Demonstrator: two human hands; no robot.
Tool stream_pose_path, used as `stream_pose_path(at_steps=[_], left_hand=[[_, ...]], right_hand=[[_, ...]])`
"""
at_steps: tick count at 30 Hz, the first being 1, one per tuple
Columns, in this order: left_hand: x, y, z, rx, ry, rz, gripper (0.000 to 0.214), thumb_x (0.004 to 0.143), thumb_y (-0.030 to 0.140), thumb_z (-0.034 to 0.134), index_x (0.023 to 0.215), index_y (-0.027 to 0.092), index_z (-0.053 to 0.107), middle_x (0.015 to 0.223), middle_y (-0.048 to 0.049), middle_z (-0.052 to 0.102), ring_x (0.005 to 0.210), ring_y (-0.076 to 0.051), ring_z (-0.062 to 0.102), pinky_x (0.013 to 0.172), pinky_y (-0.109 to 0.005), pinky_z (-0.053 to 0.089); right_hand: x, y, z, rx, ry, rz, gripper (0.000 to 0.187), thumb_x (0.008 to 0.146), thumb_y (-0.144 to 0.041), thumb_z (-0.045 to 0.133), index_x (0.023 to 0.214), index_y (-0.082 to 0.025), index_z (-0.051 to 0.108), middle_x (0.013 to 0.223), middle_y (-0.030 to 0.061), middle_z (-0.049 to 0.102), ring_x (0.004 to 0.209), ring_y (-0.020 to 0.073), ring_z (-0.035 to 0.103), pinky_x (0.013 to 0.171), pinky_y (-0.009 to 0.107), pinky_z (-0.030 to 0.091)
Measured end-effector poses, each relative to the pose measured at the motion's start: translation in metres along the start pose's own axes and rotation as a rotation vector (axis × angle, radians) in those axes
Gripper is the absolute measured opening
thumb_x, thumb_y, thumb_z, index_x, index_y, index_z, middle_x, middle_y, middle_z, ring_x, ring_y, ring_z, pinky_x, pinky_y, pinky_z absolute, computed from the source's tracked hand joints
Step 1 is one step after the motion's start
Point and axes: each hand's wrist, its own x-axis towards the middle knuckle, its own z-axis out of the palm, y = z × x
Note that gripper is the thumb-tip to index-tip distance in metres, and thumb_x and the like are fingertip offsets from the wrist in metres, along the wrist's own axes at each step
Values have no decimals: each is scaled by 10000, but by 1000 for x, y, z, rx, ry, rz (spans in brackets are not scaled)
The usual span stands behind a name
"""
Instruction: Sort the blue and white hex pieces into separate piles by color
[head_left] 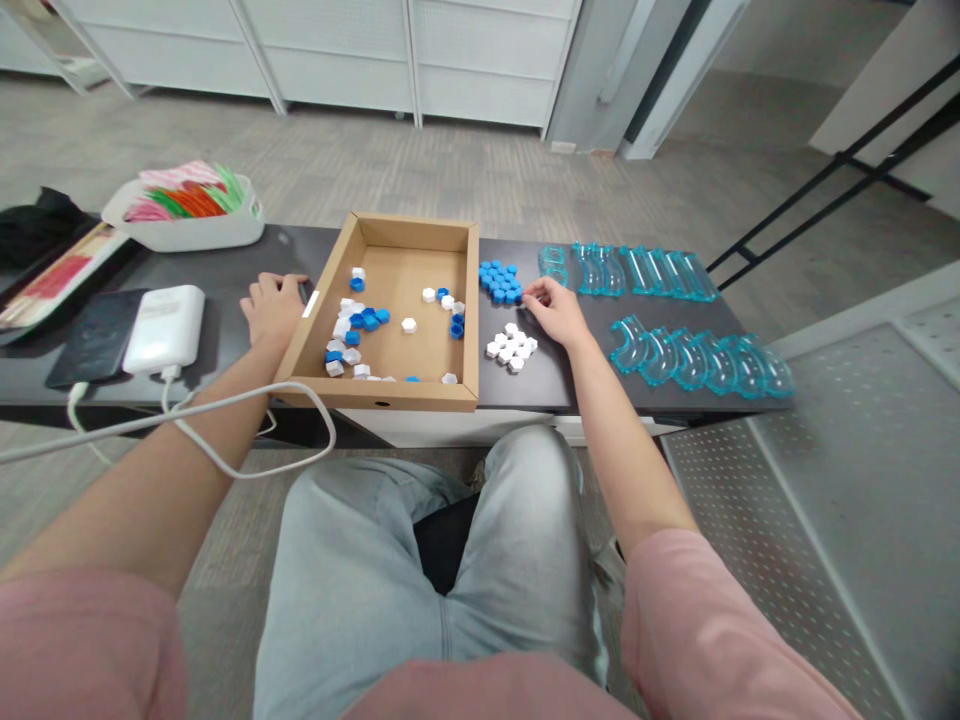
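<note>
My left hand (273,308) lies on the dark table just outside the left wall of a shallow cardboard box (472,330), fingers stretched out and holding nothing. Inside the box are scattered blue and white hexagonal pieces, among them a lone white piece (409,325). To the right of the box, my right hand (556,310) has its fingers bent together at the right edge of a cluster of blue hexagonal pieces (498,279). The fingertips meet a blue piece (514,297) there. Nearer to me sits a group of white hexagonal pieces (511,347).
Rows of clear teal plastic parts (667,273) and curved teal parts (701,360) lie at right. On the left are a white power bank (165,330) with a cable (322,400) looping over my forearm, a dark phone (94,340), and a white basket (202,235) of coloured fuzzy sticks.
</note>
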Motion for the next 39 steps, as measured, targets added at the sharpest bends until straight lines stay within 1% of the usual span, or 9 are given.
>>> stream_pose_path(at_steps=[3, 8, 15, 20, 23, 26, 30, 34, 39], left_hand=[[1, -1, 2, 5, 11, 1, 688, 1163, 389, 313, 1753, 142, 567, 1733, -285, 486, 1572, -459, 443, 1302, -626, 343], [-1, 1, 0, 2, 20, 3, 664, 1155, 385, 337, 1718, 144, 591, 1714, -298, 500, 1554, -465, 448, 1284, -634, 350], [-4, 4, -2, 11, 12, 6, 682, 1163, 380, 316, 1732, 109, 576, 1708, -302, 485, 1559, -454, 446, 1289, -623, 341], [-3, 2, -1, 12, 13, 6, 684, 1174, 390, 309, 1747, 121, 569, 1724, -302, 488, 1585, -466, 433, 1296, -621, 336], [-3, 2, -1, 12, 7, 6, 692, 1180, 368, 286, 1755, 102, 565, 1724, -309, 480, 1591, -466, 434, 1302, -625, 333], [-2, 3, -2, 7, -1, 12, 699, 1187, 379, 295, 1760, 84, 564, 1726, -324, 474, 1598, -490, 439, 1309, -643, 338], [-2, 4, 0, 41, 21, -9, 665, 1177, 340, 329, 1750, 120, 587, 1727, -312, 492, 1597, -474, 458, 1311, -628, 366], [-1, 5, 1, 52, 36, -14, 647, 1175, 315, 339, 1739, 138, 601, 1716, -312, 508, 1580, -463, 472, 1306, -626, 379], [1, 5, 0, 33, 11, -27, 660, 1170, 327, 358, 1755, 132, 593, 1733, -306, 492, 1589, -479, 460, 1316, -629, 368]], right_hand=[[0, 0, 1, 0, -1, 4, 132, 898, -372, 774, 933, -262, 709, 922, 42, 801, 848, 239, 686, 875, 420, 608], [0, 0, 1, -14, -3, 7, 136, 909, -379, 780, 936, -262, 717, 901, 35, 785, 835, 238, 678, 862, 416, 600], [-1, 0, 0, -18, -11, -7, 90, 913, -337, 758, 928, -257, 719, 900, 38, 793, 812, 233, 668, 868, 421, 591], [-1, 1, 0, -24, -6, -12, 134, 910, -345, 789, 998, -263, 730, 889, 24, 778, 810, 236, 658, 868, 424, 590], [-1, 2, 0, -30, -5, -16, 138, 919, -333, 788, 1023, -257, 736, 893, 25, 769, 814, 237, 659, 881, 430, 585], [0, 3, 0, -28, -5, -31, 105, 930, -320, 764, 1006, -252, 738, 903, 33, 771, 821, 237, 665, 877, 427, 577], [1, 7, 1, -19, -13, -34, 86, 926, -324, 760, 968, -253, 736, 910, 35, 787, 806, 225, 659, 849, 405, 576], [2, 10, 1, -18, -15, -35, 120, 923, -358, 794, 953, -258, 735, 916, 37, 796, 806, 224, 655, 837, 396, 581], [3, 12, 1, -26, -23, -37, 174, 938, -408, 822, 976, -261, 738, 922, 38, 782, 811, 225, 651, 838, 399, 580]])
